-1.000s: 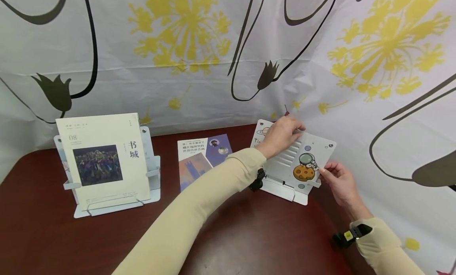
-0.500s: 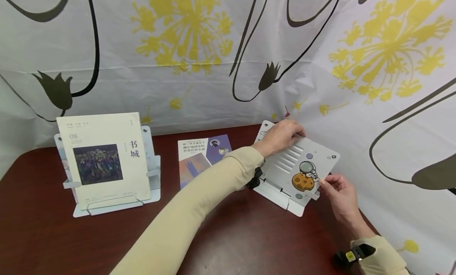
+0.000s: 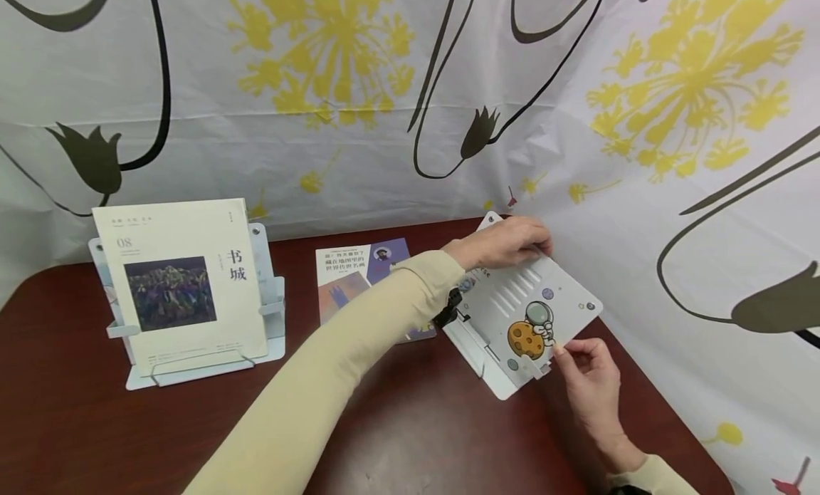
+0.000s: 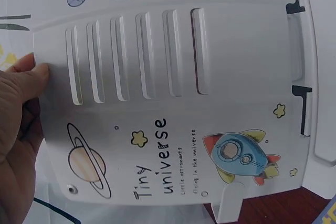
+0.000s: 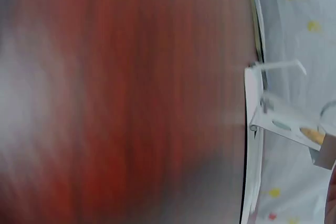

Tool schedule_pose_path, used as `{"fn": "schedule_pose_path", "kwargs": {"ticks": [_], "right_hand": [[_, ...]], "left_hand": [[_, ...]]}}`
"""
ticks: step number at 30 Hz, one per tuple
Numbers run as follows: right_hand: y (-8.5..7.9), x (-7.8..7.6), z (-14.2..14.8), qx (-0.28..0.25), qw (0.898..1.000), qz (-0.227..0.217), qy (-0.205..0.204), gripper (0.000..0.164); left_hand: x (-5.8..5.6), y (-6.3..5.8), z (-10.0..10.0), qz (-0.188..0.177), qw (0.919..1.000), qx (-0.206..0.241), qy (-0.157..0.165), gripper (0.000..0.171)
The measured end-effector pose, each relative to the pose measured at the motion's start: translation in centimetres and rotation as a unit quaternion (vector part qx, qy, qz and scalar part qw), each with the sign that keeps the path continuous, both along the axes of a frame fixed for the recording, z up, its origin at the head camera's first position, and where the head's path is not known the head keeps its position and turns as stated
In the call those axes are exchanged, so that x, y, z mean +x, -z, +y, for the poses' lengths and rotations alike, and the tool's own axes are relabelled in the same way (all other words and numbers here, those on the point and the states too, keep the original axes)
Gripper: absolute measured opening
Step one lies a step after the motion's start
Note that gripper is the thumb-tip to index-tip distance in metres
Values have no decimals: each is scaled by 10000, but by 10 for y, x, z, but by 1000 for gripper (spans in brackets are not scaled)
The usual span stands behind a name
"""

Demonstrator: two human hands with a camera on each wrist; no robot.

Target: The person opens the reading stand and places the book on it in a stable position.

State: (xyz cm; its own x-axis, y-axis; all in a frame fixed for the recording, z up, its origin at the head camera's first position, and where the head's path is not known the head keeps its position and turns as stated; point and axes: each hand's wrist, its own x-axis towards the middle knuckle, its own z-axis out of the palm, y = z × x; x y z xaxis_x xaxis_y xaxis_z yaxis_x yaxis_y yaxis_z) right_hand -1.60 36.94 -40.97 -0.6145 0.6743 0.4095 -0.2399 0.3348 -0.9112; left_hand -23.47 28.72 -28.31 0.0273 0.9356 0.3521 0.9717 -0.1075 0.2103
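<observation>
A white metal book stand [image 3: 564, 288], printed with an astronaut, stands angled at the table's right side. Its top edge is held by my left hand [image 3: 506, 242]. In the left wrist view, the left thumb [image 4: 39, 74] lies on the stand's front while the other fingers pass behind the edge. My right hand [image 3: 592, 388] pinches the stand's right edge near the small side clip [image 3: 534, 369]. Blurred in the right wrist view are the stand's base [image 5: 253, 156] and a sliver of the right hand [image 5: 331, 198]. No book rests on this stand.
At the left, a pale blue stand [image 3: 274, 324] bears a cream magazine [image 3: 179, 288]. Between the stands a purple and white book [image 3: 349, 281] lies on the dark red table [image 3: 410, 424], partly covered by the left sleeve [image 3: 333, 367]. A patterned cloth [image 3: 359, 167] hangs behind and at the right.
The white stand has turned clockwise, its front right corner swinging toward me and leftward. My right hand moved down and left with its edge; my left hand stayed at the top edge.
</observation>
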Motion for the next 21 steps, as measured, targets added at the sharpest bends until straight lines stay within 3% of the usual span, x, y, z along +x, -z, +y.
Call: {"fn": "schedule_pose_path", "kwargs": {"ticks": [3,6,10,12,14,17,19,21], "right_hand": [[0,0,-12,252,9994,3,-246,13],[-1,-1,-16,182,9938,199,-1082,15],[-3,-2,-3,-353,9631,955,-2492,22],[-5,-6,10,-576,9580,1018,-2619,23],[-8,-13,23,-621,9678,580,-2370,22],[-8,-30,37,-96,9790,-659,-1927,13],[-7,-41,43,550,9706,-1467,-1826,12],[-7,-51,46,1271,9542,-2034,-1790,17]], "left_hand": [[-5,0,-5,-63,9993,83,365,11],[-10,1,-12,-202,9976,152,649,10],[-16,0,-24,-526,9945,269,864,9],[-18,0,-30,-666,9926,395,936,9],[-20,0,-37,-740,9912,542,954,9],[-23,3,-48,-819,9889,801,941,10],[-24,6,-56,-824,9876,979,912,9],[-25,8,-62,-806,9860,1149,903,9]]}}
